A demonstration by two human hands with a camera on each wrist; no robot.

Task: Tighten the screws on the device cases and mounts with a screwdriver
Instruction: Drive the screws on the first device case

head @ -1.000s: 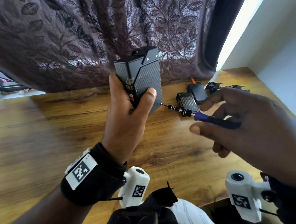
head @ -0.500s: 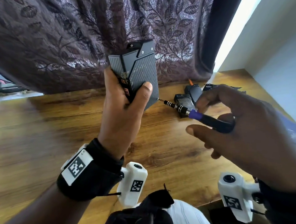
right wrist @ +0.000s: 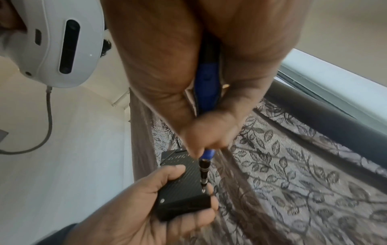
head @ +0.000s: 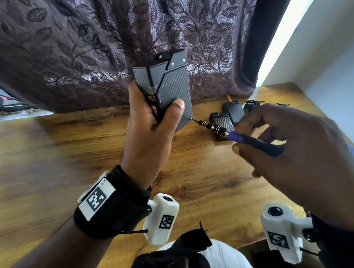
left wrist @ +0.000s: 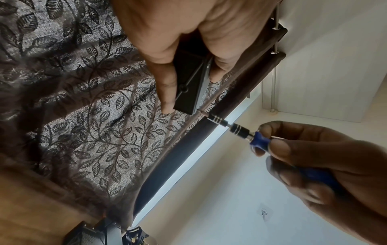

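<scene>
Compared with a second ago, both hands sit a little lower and further left in the head view, and the bit tip, then just short of the case edge, now touches it. From the head camera, the left hand (head: pixel 149 136) grips a carbon-pattern device case (head: pixel 170 88) upright above the wooden table (head: pixel 58 158), thumb pressed on its face, while the right hand (head: pixel 298 152) pinches the blue-handled precision screwdriver (head: pixel 239 136), which lies nearly level with its tip at the lower right edge of the case. More cases and mounts (head: pixel 228 116) lie on the table by the curtain (head: pixel 95 37). The left wrist camera shows the screwdriver bit meeting the corner of the case (left wrist: pixel 188 92) from below, fingers curled around the blue collar. The right wrist camera shows the tip seated at a screw (right wrist: pixel 202 191) near the end of the case, a second screw (right wrist: pixel 162 200) beside it. With the case held in the air, the likely failure is the bit camming out and stripping the head if the case tilts or pressure slackens.
</scene>
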